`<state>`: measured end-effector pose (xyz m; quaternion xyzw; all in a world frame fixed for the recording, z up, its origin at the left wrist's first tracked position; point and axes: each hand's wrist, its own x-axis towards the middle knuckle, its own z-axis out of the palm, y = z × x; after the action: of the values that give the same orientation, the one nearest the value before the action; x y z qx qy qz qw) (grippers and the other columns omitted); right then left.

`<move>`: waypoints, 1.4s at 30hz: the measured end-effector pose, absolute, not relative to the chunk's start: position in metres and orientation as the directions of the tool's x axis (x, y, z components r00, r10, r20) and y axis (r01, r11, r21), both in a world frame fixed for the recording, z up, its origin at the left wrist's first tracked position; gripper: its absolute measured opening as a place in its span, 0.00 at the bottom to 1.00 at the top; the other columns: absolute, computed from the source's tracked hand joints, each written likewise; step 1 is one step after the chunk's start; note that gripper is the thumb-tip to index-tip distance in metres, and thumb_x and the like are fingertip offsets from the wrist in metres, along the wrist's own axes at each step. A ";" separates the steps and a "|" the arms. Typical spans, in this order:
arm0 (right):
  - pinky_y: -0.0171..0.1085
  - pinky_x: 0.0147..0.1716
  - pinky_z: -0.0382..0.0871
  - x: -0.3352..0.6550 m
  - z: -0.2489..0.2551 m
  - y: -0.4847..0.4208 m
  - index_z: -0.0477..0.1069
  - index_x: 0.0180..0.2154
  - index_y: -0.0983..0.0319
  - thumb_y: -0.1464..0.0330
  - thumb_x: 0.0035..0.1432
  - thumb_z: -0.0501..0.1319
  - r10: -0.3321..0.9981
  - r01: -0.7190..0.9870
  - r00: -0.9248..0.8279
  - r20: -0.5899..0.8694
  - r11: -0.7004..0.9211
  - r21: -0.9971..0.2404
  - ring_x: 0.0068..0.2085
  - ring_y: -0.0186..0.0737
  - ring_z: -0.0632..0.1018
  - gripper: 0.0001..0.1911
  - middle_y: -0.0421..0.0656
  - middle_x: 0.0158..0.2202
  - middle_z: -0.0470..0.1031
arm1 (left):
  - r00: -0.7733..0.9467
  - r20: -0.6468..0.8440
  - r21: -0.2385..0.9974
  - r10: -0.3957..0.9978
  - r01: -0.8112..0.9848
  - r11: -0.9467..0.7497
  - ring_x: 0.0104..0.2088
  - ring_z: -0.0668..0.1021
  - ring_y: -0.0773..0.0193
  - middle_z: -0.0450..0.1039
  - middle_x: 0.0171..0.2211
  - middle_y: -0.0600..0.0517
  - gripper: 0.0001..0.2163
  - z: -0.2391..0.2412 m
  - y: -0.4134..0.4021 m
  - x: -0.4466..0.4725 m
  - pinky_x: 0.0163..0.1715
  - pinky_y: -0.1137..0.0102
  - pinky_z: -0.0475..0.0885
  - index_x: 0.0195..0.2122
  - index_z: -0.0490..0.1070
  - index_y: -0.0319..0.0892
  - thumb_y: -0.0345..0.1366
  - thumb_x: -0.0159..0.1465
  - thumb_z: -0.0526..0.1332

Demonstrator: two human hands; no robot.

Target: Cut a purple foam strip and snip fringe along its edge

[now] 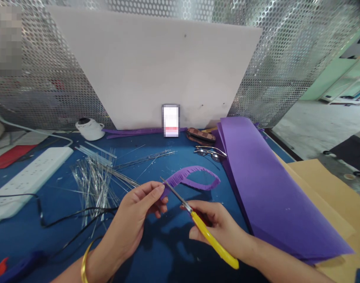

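Observation:
My left hand [135,218] pinches one end of a fringed purple paper strip [194,177] between thumb and fingers, just above the blue table. The strip loops away to the right. My right hand [218,228] grips yellow-handled scissors [203,230], whose blades reach up-left to the strip's held end. A gold bangle [85,263] sits on my left wrist.
A stack of purple sheets [265,188] lies at right over brown card [330,196]. Thin clear sticks and wires [97,177] are scattered left of centre. A white power strip [29,173], black cable [58,220], sunglasses [211,152] and a white board [159,67] stand around.

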<state>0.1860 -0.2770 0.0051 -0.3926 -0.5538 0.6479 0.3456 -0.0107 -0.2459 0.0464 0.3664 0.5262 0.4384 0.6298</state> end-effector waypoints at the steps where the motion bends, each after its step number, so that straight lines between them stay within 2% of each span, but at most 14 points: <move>1: 0.31 0.22 0.51 0.186 0.005 -0.277 0.71 0.38 0.64 0.59 0.52 0.70 0.886 0.000 -0.447 -0.125 -0.140 -0.990 0.26 0.30 0.54 0.18 0.33 0.25 0.54 | 0.052 -0.341 0.925 0.939 -0.162 0.345 0.22 0.73 0.69 0.74 0.22 0.55 0.08 0.046 -0.245 -0.011 0.22 0.76 0.66 0.27 0.76 0.41 0.41 0.55 0.69; 16: 0.31 0.22 0.49 0.184 0.003 -0.276 0.67 0.33 0.63 0.67 0.52 0.68 0.893 0.028 -0.440 -0.101 -0.099 -0.995 0.25 0.30 0.54 0.12 0.32 0.24 0.52 | -0.013 -0.309 0.944 0.951 -0.128 0.305 0.21 0.73 0.70 0.75 0.21 0.56 0.10 0.041 -0.243 -0.013 0.22 0.77 0.66 0.27 0.77 0.42 0.42 0.50 0.73; 22: 0.31 0.22 0.49 0.185 0.004 -0.276 0.67 0.33 0.62 0.70 0.52 0.67 0.890 0.057 -0.444 -0.100 -0.084 -0.995 0.26 0.30 0.54 0.09 0.32 0.24 0.53 | -0.015 -0.303 0.948 0.953 -0.110 0.300 0.20 0.72 0.71 0.73 0.19 0.57 0.11 0.042 -0.241 -0.014 0.21 0.77 0.65 0.23 0.75 0.41 0.41 0.49 0.73; 31: 0.30 0.22 0.50 0.184 0.004 -0.276 0.64 0.30 0.62 0.69 0.51 0.68 0.905 0.044 -0.416 -0.090 -0.079 -0.996 0.26 0.29 0.54 0.12 0.32 0.24 0.53 | -0.012 -0.315 0.941 0.949 -0.137 0.310 0.22 0.74 0.70 0.76 0.23 0.56 0.11 0.042 -0.243 -0.013 0.22 0.77 0.67 0.29 0.78 0.42 0.41 0.50 0.73; 42: 0.31 0.23 0.49 0.185 0.002 -0.277 0.68 0.34 0.62 0.69 0.52 0.67 0.907 0.108 -0.412 -0.084 -0.043 -0.993 0.27 0.31 0.54 0.09 0.33 0.25 0.53 | 0.040 -0.334 0.935 0.942 -0.109 0.336 0.22 0.74 0.69 0.78 0.23 0.54 0.10 0.044 -0.244 -0.013 0.23 0.76 0.67 0.29 0.79 0.42 0.41 0.50 0.72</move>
<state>0.1851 -0.2765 0.0019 -0.4215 -0.6020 0.5863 0.3408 -0.0132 -0.2437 0.0444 0.3832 0.5432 0.4301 0.6108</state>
